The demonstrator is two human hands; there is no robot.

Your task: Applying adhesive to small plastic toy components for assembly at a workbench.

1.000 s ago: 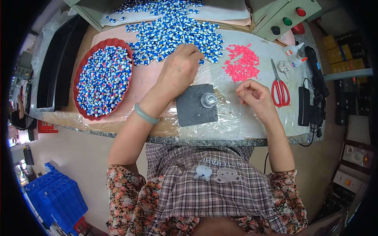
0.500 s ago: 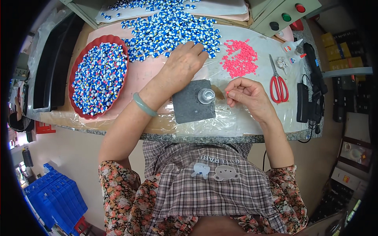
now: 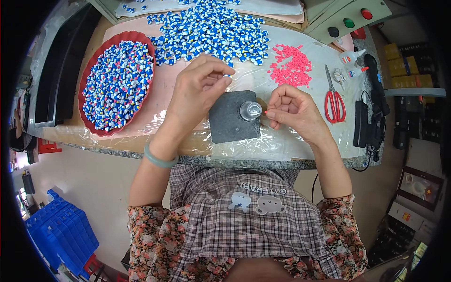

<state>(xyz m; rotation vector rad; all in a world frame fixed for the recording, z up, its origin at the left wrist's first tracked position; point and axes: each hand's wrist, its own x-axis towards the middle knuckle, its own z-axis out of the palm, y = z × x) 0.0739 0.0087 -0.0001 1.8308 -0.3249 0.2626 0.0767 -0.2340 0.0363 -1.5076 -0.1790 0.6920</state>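
Observation:
My left hand (image 3: pixel 199 91) is closed in a pinch above the far left of a dark grey square pad (image 3: pixel 234 129). A small piece shows at its fingertips, mostly hidden, with a pale and yellowish edge. My right hand (image 3: pixel 293 113) pinches a tiny pink piece (image 3: pixel 266 113) just right of a small clear round container (image 3: pixel 251 111) that stands on the pad. Beyond my left hand spreads a heap of small blue-and-white pieces (image 3: pixel 211 35). Flat pink pieces (image 3: pixel 290 66) lie scattered beyond my right hand.
A red scalloped tray (image 3: pixel 151 56) full of blue, white and pink pieces stands at left. Red-handled scissors (image 3: pixel 335 105), glue bottles (image 3: pixel 351 56) and a black power adapter (image 3: pixel 361 123) lie at right. A box with coloured buttons (image 3: pixel 348 22) stands at the back right.
My left hand has drawn back from the blue-and-white heap toward the pad, fingers pinched. My right hand, still pinching the pink piece, is slightly closer to the clear container.

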